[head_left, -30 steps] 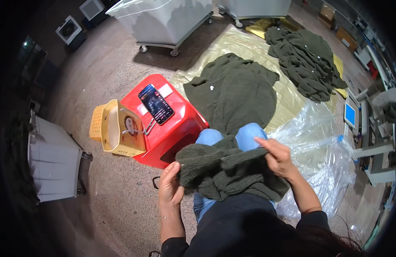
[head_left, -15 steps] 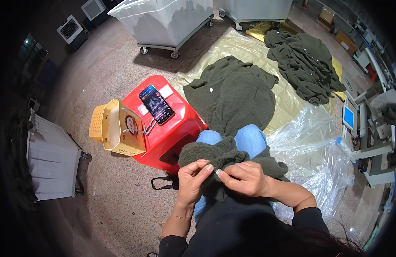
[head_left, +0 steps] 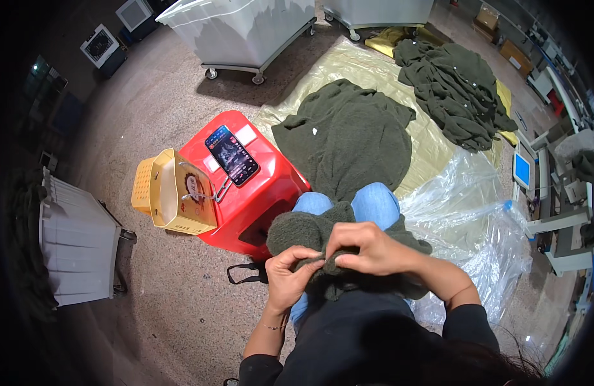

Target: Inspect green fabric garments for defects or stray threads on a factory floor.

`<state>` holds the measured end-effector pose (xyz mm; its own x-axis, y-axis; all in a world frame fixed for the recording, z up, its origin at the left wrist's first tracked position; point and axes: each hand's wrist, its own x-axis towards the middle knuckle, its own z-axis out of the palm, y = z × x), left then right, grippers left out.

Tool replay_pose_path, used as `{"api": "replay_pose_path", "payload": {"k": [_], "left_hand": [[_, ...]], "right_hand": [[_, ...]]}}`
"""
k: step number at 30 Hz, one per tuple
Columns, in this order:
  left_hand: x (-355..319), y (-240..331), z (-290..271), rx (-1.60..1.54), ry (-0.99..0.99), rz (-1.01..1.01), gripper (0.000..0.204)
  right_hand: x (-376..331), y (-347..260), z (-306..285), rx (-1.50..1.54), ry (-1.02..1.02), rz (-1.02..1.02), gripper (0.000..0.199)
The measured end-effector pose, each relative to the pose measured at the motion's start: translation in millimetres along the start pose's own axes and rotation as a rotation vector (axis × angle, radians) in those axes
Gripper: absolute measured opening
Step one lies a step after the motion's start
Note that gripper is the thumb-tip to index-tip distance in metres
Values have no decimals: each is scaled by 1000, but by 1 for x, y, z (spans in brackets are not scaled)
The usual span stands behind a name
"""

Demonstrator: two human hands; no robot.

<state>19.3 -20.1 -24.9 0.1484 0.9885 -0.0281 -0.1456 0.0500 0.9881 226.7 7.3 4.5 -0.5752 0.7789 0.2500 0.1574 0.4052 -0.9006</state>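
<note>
A dark green fuzzy knit garment [head_left: 293,230] lies bunched across my lap, over my jeans. My left hand [head_left: 287,275] pinches a fold of it between thumb and fingers. Close beside it, my right hand [head_left: 363,248] grips the same knit, fingers bent down and thumb pressed in from the near side. The two hands almost meet above my lap. The fingers hide whatever small thing may be between them.
Left of my knees stands a red plastic stool [head_left: 271,168] with a phone [head_left: 232,156] on top and a yellow paper bag [head_left: 197,204] beside it. Ahead, dark green garments [head_left: 367,138] lie on yellowish plastic sheeting [head_left: 335,61]. Grey wheeled bins [head_left: 245,38] stand beyond.
My right hand has shifted up and left, turning its fingers downward into the knit. The small whitish piece between my fingertips is no longer visible. My left hand stays nearly in place.
</note>
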Motion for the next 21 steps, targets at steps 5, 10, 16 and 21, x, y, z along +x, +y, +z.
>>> {"api": "replay_pose_path", "payload": {"k": [5, 10, 16, 21], "left_hand": [[6, 3, -4, 135, -210, 182, 14], [2, -8, 2, 107, -83, 262, 14], [-14, -19, 33, 298, 247, 579, 13], [-23, -25, 36, 169, 310, 451, 12]], "right_hand": [[6, -1, -9, 4, -202, 44, 17], [-2, -3, 8, -81, -28, -53, 13], [-13, 4, 43, -420, 392, -284, 20], [-15, 14, 56, -490, 532, -262, 17]]}}
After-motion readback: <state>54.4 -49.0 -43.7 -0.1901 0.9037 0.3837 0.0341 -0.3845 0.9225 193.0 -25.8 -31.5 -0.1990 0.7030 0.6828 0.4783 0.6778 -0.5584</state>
